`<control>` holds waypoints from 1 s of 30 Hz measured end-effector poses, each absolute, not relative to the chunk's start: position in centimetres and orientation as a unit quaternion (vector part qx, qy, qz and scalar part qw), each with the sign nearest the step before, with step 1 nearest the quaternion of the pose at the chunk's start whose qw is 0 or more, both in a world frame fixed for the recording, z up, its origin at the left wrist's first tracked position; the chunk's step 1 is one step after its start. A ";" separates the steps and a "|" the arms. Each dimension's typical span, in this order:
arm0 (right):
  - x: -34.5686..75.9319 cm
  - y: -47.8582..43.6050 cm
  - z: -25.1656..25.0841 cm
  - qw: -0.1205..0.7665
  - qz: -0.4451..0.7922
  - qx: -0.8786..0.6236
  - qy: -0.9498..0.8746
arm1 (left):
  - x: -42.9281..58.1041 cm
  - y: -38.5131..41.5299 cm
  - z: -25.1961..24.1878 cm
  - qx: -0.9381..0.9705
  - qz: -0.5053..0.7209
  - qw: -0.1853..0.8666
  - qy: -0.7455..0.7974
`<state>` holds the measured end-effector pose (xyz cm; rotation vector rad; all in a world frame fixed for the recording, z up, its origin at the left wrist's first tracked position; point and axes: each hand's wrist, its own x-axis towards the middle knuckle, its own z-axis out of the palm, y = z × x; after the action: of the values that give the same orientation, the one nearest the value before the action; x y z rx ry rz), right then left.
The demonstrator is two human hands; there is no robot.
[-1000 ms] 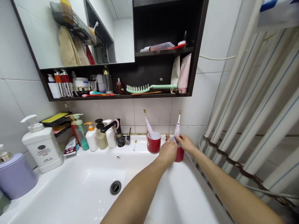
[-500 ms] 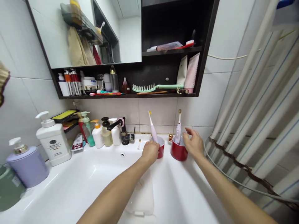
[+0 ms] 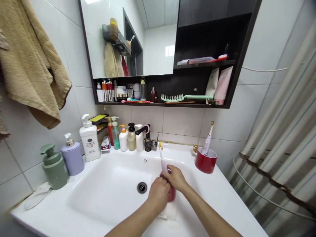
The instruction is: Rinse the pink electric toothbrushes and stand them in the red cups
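Observation:
In the head view, my left hand point(image 3: 158, 192) is wrapped round a red cup point(image 3: 172, 195) over the right side of the sink. A pale pink electric toothbrush point(image 3: 163, 163) with yellow bristles leans up out of this cup. My right hand point(image 3: 176, 177) reaches across from the right, its fingers closed about the lower part of the toothbrush at the cup's mouth; the fingertips are partly hidden. Another red cup point(image 3: 205, 164), white inside, stands on the right rear of the counter with a second electric toothbrush point(image 3: 206, 144) upright in it.
A white, translucent object point(image 3: 170, 212) lies below my hands. The black faucet point(image 3: 147, 140) stands behind the sink point(image 3: 106, 184), with several pump bottles point(image 3: 123, 139) to its left. A shelf cabinet point(image 3: 176, 104) overhangs the back; a white ribbed pipe-like cover point(image 3: 276, 138) rises at right.
My left hand has brought its cup with the toothbrush forward from the rear counter. My right hand has left the other cup and come over to this one. The view has swung left.

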<state>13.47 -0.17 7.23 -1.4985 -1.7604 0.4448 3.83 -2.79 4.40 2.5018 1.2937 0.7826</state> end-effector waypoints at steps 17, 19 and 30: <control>13.9 -6.8 7.9 0.373 0.296 -0.584 -0.657 | 3.4 -1.3 8.6 0.383 0.548 0.685 0.290; 15.3 -6.0 8.1 0.419 0.289 -0.603 -0.614 | 3.3 -0.9 8.0 0.321 0.573 0.696 0.290; 20.2 -3.7 9.5 0.537 0.200 -0.672 -0.469 | 2.6 -0.3 7.8 0.260 0.586 0.696 0.322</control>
<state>20.21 -3.69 9.46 -1.5994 -1.1173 0.4756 2.63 -0.33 7.80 0.5800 0.7190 1.3072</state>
